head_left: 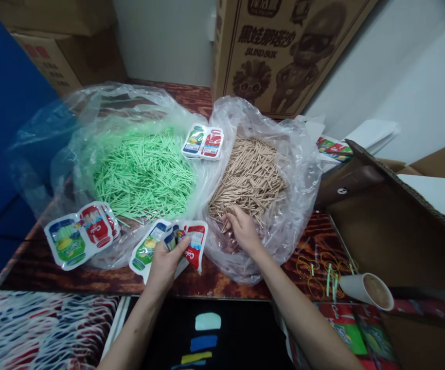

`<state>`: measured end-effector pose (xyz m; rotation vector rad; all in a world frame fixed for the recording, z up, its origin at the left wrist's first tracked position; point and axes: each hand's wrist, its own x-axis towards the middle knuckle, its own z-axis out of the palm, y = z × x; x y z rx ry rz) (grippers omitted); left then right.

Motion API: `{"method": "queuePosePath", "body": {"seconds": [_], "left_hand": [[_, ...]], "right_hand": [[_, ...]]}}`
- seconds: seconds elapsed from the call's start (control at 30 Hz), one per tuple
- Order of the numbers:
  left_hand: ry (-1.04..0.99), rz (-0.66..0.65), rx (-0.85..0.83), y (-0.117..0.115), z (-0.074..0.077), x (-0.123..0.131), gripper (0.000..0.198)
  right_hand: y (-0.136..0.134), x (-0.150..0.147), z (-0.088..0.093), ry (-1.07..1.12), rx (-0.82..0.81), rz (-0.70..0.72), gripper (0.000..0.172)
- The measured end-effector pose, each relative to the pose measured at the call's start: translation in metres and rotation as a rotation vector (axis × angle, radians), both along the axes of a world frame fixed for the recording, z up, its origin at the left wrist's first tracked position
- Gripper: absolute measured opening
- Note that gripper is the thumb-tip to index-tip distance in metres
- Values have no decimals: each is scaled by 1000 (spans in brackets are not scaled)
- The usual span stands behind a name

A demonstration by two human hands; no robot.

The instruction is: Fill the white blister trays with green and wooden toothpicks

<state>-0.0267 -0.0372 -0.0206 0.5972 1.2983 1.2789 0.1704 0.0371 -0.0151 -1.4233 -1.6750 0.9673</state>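
My left hand (164, 264) is closed on a printed plastic packet (196, 244), its red "Cola" half bent up under my thumb. A second packet with a green lemon print (147, 252) lies against it; whether they are joined is unclear. My right hand (242, 231) reaches into a clear plastic bag (297, 190), fingers pinched at the near edge of a pile of short brown sticks (253, 172). To the left, another clear bag (64, 133) lies spread around light green sticks (145, 174). Several like packets (68, 241) rest at its front left, and more packets (202, 142) between the bags.
A paper cup (365, 290) lies tipped at the right, beside yellow rubber bands (310, 272) and loose green sticks. An open carton (365, 226) borders the table's right side. Behind stands a large printed cardboard box (261, 56). Many packets (40, 329) are stacked at lower left.
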Motion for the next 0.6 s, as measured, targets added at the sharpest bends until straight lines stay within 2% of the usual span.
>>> {"method": "queuePosePath", "body": {"seconds": [0.13, 0.23, 0.33, 0.5, 0.6], "left_hand": [[-21, -88, -24, -5, 0, -1, 26], [-3, -120, -5, -9, 0, -4, 25], [64, -104, 29, -10, 2, -7, 21], [234, -62, 80, -8, 9, -5, 18], [196, -52, 65, -8, 13, -2, 18]], "right_hand": [[17, 1, 2, -31, 126, 13, 19], [16, 2, 2, 10, 170, -8, 20], [3, 0, 4, 105, 197, 17, 21], [-30, -10, 8, 277, 169, 144, 22], [-46, -16, 7, 345, 157, 195, 24]]}}
